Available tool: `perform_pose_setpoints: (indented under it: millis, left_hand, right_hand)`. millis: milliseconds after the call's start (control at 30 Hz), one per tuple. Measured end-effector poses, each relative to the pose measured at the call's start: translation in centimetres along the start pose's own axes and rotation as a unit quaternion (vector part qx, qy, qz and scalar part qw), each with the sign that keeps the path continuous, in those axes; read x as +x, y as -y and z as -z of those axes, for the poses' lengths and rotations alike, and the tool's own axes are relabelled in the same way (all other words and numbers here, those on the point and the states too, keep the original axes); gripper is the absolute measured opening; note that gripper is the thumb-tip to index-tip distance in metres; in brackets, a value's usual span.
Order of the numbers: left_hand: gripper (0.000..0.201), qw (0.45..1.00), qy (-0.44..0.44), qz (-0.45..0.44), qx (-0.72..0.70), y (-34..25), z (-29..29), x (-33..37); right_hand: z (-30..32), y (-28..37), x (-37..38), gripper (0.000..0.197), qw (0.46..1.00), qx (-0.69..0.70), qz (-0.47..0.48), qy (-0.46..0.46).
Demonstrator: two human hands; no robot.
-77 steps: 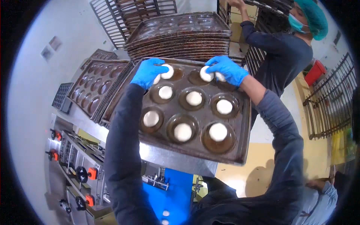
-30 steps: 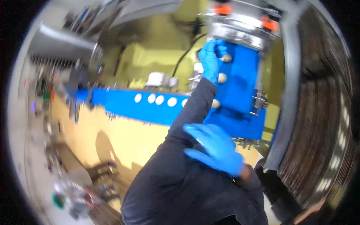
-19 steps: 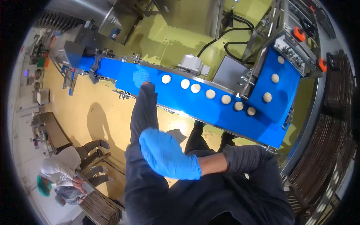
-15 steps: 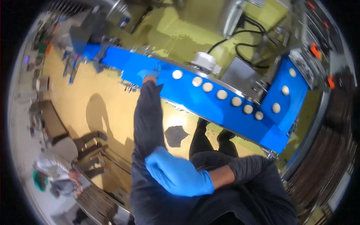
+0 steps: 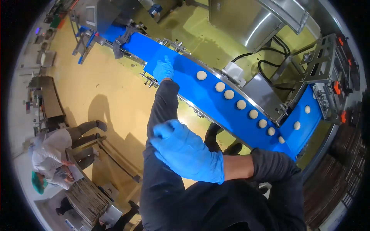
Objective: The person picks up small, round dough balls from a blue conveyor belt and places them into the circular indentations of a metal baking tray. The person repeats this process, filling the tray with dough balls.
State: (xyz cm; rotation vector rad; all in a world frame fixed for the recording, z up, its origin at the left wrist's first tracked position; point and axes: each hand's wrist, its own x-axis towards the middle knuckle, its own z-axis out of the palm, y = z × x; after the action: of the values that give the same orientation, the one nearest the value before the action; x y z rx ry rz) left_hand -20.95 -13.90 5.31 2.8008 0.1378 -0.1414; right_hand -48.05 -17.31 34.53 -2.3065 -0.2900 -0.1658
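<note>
Near the spread left hand, a conveyor belt is seemingly spacing dough balls; right hand is hiding its grip.

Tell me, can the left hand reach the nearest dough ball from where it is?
Probably yes: only bare blue belt shows between the left hand and that dough ball.

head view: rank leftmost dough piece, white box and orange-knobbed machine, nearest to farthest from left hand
1. Leftmost dough piece: on the blue belt, right of the left hand.
2. White box: beyond the belt.
3. Orange-knobbed machine: far right.
</note>
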Motion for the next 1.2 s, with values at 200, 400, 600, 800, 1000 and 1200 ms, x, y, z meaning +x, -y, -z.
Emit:
perform_pose_setpoints:
  millis: [200, 400, 600, 800, 1000, 1200]
  left_hand:
    - [0.066, 0.995, 0.033, -0.006, 0.099, 0.6, -0.3, 2.4]
    - [0.054, 0.989, -0.046, -0.055, -0.128, -1.5, -0.4, 6.9]
    - [0.041, 0.934, 0.032, -0.346, -0.079, 1.4, -8.2, 7.0]
    - [0.033, 0.915, 0.169, -0.363, -0.043, -1.6, -11.6, 3.4]
    - [0.020, 0.918, 0.185, -0.214, -0.277, 0.9, -7.6, -1.3]
    - [0.024, 0.752, 0.218, -0.035, -0.621, 1.2, -8.5, -6.4]
  right_hand:
    - [-1.9, 3.4, -1.7, 0.015, 0.999, 0.007, -0.020, -0.026]
    - [-4.5, 1.8, -5.6, 0.018, 0.981, 0.165, -0.103, -0.002]
    - [-10.7, -20.1, -4.2, 0.030, 0.931, 0.178, -0.278, -0.156]
    - [-15.9, -39.5, -0.9, 0.049, 0.892, -0.304, -0.316, -0.108]
    - [-17.9, -35.1, 1.7, 0.031, 0.927, -0.026, -0.324, -0.190]
    - [-17.8, -34.9, -8.0, 0.027, 0.790, 0.328, -0.369, -0.364]
